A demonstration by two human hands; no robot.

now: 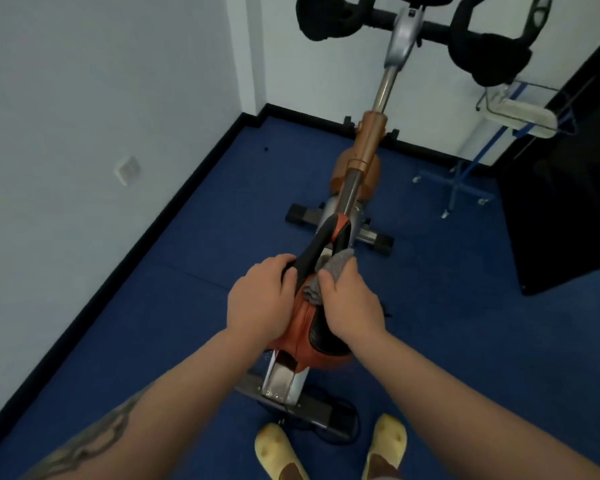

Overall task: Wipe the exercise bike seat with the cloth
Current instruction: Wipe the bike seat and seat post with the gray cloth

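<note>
presently, head view: left hand clasps the left edge of the orange-and-black bike seat, steadying it. right hand closed on the grey cloth, pressed to the seat's right side near mid-length. wiping looks underway; nose and rear of the seat uncovered, likely yet to do. handlebars well ahead.

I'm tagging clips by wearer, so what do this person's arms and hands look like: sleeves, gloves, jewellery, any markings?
Both forearms are bare to the frame edge: no sleeves show. The left hand and right hand are ungloved, and no rings, watch or bracelets can be seen. The one marking is a dark, curling tattoo along the left forearm. The right forearm shows none.
</note>
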